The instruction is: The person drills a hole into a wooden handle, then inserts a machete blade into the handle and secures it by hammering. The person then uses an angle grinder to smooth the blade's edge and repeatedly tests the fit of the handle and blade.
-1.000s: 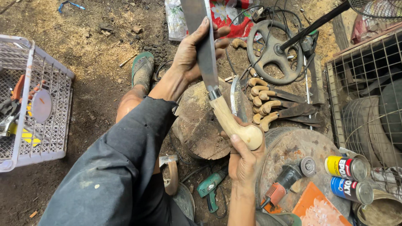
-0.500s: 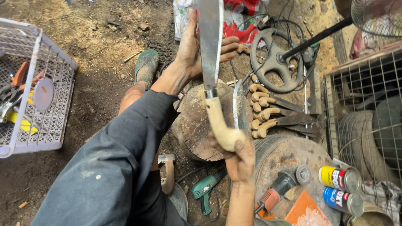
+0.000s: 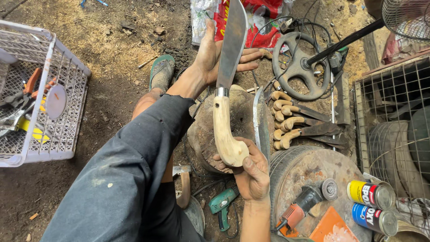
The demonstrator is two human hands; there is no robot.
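Note:
I hold a large knife with a broad steel blade and a pale curved wooden handle up over a wooden stump. My right hand grips the butt of the handle from below. Behind the blade lies my left hand, fingers spread flat against its back side. A second bare blade lies on the stump beside the handle. The knife points away from me, tip near the top edge of the view.
Several finished knives with pale handles lie right of the stump. An angle grinder and two cans sit on a tyre. A white plastic crate with tools stands left. A wire cage, steering wheel and green drill are nearby.
The knife has risen and straightened so its blade points further away. My left hand stays flat behind the blade and my right hand keeps hold of the handle end.

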